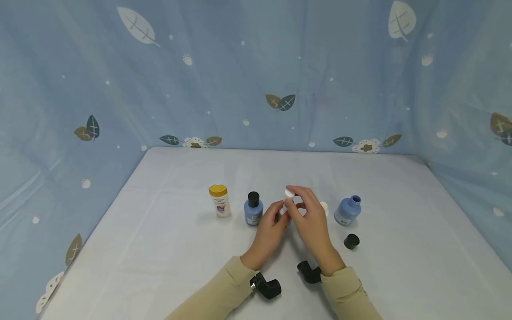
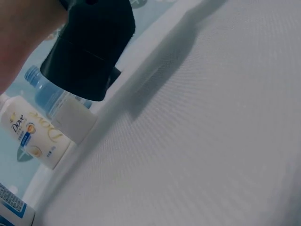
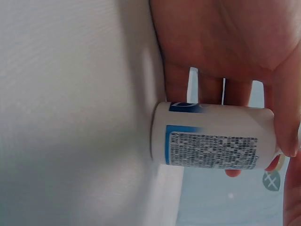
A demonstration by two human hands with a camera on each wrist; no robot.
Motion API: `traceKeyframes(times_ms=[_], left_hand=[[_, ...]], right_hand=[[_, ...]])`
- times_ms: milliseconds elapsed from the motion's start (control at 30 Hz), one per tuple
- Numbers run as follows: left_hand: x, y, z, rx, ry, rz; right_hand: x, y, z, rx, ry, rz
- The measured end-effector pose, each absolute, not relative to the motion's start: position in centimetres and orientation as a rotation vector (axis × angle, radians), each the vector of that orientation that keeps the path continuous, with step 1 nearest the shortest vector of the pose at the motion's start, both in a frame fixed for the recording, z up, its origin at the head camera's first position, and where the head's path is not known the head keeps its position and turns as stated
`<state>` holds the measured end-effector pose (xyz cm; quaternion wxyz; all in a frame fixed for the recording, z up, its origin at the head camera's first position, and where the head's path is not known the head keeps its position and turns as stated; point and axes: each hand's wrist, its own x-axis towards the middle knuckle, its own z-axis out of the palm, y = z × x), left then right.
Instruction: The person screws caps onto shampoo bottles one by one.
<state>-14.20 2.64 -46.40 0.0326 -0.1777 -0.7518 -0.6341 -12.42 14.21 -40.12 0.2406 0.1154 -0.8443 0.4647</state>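
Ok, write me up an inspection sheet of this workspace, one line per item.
Surface: white table.
Job's things: labelled white bottle between the hands; white cap at its top, whether seated is unclear.
Clutter: yellow-capped bottle; black-capped blue bottle; uncapped blue bottle; loose black cap; Dove bottle, mostly hidden in the head view.
Hands: left hand holds the labelled white bottle; right hand pinches the white cap.
Cables: nothing seen.
Surroundings: blue curtain with leaf and flower prints; black wrist devices by beige sleeves.
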Motion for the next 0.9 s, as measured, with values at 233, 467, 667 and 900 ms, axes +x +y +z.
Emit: traceKeyframes(times_ms=[233,467,667,900], left_hand=[[-14.1,2.6,-45.8,-0.531,-2.328,-1.943],[-12.5,2.4,-42.6,-0.468,-2.355,-1.961],[-12.5,2.3,-42.5,-0.473,-2.352,-1.959],[-12.4,2.2,-42.3,-0.460,-2.362,-1.931]], right_hand=[[-12.6,14.2,-40.3,0.317,-2.272,1.297],[-12.7,14.1,-40.9,0.322,-2.276,1.297],[-12.8,14.0,-41.1,0.336,-2.285,1.268],[-12.7,13.9,-41.4,0.375,-2.296,1.237]])
